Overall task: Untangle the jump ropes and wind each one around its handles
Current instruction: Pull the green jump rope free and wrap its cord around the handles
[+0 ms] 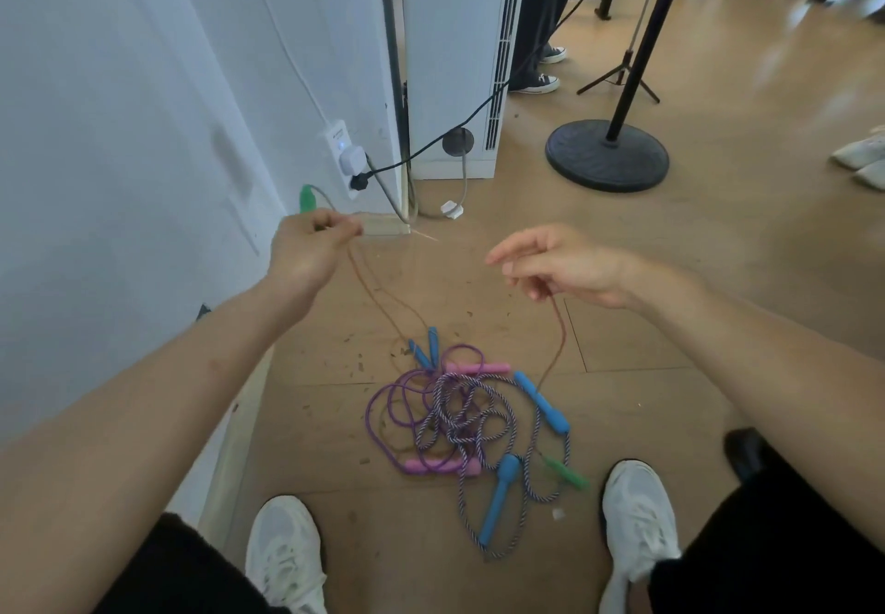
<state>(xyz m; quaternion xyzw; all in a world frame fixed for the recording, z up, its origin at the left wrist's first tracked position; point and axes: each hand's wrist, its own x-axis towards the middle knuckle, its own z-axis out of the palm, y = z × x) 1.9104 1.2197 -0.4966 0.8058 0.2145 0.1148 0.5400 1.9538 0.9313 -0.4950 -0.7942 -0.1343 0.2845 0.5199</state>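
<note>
My left fingers (335,225) are clenched around one green handle (307,198), which sticks up out of the top of my left hand (306,249), and around the thin brown rope (378,302) that drops from my fist. My right fingers (522,278) pinch the same brown rope further along, thumb against fingertips, with the forefinger stretched out loose; my right hand (570,268) hangs well apart from the left. From each grip the brown rope falls to the wooden floor (718,326) and runs into the tangled pile (459,417) between my shoes (285,551).

As I judge it, the job is barely begun. Only this one rope is partly lifted, and its other green handle (567,472) lies at the right edge of the pile, just beside my right foot. The purple rope (392,402) with its pink handles (479,368), and the striped blue-and-white rope (479,402) with its blue handles (543,402), lie knotted through each other on the floor. A smaller pair of blue handles (426,350) lies at the far edge of the pile; I cannot tell which rope it belongs to. Nothing is wound yet; every rope is left to free and wrap.
</note>
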